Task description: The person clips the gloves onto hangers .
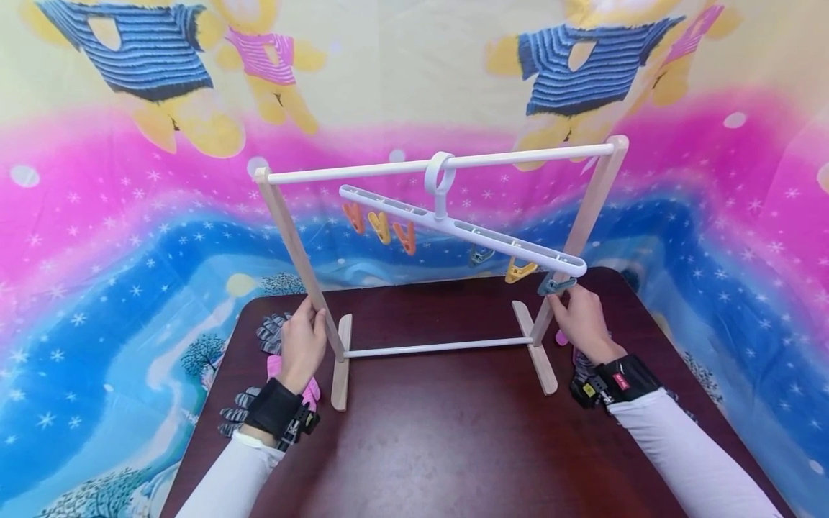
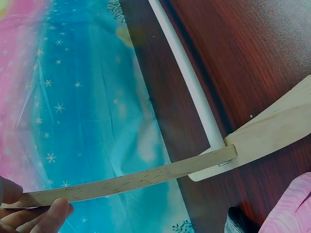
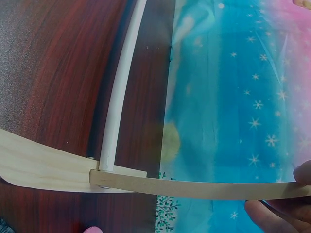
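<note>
A small wooden drying rack with a white top rod [image 1: 376,170] stands on the table. My left hand [image 1: 302,344] grips its left post [image 1: 291,244], and the left wrist view shows thumb and fingers on either side of the wood [image 2: 121,185]. Low on the right post [image 1: 592,198], my right hand [image 1: 583,324] grips in the same way, as the right wrist view also shows [image 3: 218,189]. From the top rod hangs a white clip hanger [image 1: 512,247] by its ring hook [image 1: 432,176], slanting down to the right. Orange, yellow and grey-blue clips hang under it; one grey-blue clip [image 1: 557,285] overlaps my right fingers.
Pink gloves [image 1: 311,393] and grey striped gloves [image 1: 270,332] lie on the dark wooden table [image 1: 440,446] at the left, with more partly hidden under my right wrist. A lower white rod [image 1: 440,347] joins the rack's feet. A printed cloth [image 1: 129,288] surrounds the table's back and sides.
</note>
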{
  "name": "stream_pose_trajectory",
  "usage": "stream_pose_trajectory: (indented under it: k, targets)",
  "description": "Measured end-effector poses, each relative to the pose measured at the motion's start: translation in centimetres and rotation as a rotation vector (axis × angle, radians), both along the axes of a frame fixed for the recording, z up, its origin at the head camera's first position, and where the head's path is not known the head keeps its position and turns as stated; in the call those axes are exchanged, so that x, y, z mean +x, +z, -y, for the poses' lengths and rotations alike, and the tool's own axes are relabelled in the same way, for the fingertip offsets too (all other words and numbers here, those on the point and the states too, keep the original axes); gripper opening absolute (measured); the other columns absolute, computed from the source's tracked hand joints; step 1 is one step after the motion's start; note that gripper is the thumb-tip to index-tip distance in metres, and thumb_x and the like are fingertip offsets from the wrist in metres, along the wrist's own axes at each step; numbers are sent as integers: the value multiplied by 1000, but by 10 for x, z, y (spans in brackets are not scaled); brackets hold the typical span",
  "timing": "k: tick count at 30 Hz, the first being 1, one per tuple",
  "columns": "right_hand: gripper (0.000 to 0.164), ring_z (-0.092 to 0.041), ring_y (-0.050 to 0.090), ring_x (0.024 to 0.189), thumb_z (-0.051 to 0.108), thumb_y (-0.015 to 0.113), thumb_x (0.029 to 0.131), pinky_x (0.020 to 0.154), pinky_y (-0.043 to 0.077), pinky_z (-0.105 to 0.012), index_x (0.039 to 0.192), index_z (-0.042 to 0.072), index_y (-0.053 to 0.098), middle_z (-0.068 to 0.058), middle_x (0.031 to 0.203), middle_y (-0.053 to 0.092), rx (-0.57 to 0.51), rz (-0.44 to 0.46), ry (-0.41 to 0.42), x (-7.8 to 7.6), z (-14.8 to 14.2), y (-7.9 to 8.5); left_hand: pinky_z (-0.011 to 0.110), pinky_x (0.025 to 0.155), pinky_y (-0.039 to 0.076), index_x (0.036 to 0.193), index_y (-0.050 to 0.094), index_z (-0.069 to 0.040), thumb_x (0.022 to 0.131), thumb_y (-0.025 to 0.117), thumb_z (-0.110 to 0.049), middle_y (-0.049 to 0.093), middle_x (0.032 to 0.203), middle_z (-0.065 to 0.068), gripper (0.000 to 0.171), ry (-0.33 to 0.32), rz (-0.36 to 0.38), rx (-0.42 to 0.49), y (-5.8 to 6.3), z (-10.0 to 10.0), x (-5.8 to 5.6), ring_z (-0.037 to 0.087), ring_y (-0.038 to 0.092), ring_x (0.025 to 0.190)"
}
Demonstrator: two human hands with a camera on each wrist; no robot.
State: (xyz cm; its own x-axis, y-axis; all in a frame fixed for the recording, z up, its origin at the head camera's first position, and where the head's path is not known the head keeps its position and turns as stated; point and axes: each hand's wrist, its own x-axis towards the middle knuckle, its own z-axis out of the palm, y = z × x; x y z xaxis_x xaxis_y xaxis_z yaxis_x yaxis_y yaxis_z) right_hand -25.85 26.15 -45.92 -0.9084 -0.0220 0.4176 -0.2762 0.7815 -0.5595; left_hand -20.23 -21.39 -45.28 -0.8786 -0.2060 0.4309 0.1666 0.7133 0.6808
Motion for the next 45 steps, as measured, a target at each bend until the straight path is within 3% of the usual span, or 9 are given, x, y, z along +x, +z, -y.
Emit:
stream_pose_trajectory:
  k: [7, 16, 23, 32, 39, 45]
  targets:
    - [17, -14, 53, 53, 8, 62, 98, 47, 40, -26, 110, -4, 63, -19, 77, 66, -4, 12, 3, 0, 1, 0, 52, 76, 60, 131, 59, 0, 105, 53, -12, 73, 114, 25, 29, -6, 29, 9, -2, 1, 3, 39, 74, 96]
    - [11, -17, 55, 56, 9, 63, 97, 50, 40, -27, 98, -1, 63, -17, 75, 65, 13, -2, -23, -1, 1, 0, 47, 66, 60, 122, 62, -1, 102, 58, -15, 76, 98, 19, 24, -7, 7, -1, 0, 0, 1, 32, 76, 83]
    - [12, -20, 57, 58, 12, 64, 97, 52, 40, -29, 96, 1, 63, -15, 74, 64, 22, -19, -26, -1, -1, -1, 41, 61, 56, 121, 62, -5, 101, 60, -21, 74, 90, 15, 26, 21, 24, -49, -1, 1, 2, 28, 73, 77]
    - [24, -17, 53, 54, 25, 64, 99, 51, 37, -30, 102, 1, 63, -11, 67, 61, 45, 14, -2, 3, -4, -1, 33, 52, 37, 134, 59, -13, 99, 61, -31, 73, 93, 17, 39, 87, 92, -174, -1, 6, 8, 31, 64, 70]
    - [32, -17, 42, 50, 36, 58, 102, 47, 31, -30, 92, 5, 59, -3, 59, 44, 96, 96, -20, 12, -8, -4, 47, 63, 49, 139, 58, -12, 100, 59, -34, 75, 107, 19, 44, 83, 131, -180, -7, 9, 16, 35, 70, 88]
    - [35, -16, 54, 52, 35, 59, 101, 48, 38, -32, 111, 2, 64, -4, 59, 59, 106, 137, -24, 20, -6, -9, 50, 68, 52, 137, 59, -10, 101, 57, -33, 75, 111, 17, 42, 65, 127, -166, -15, 11, 24, 34, 72, 93]
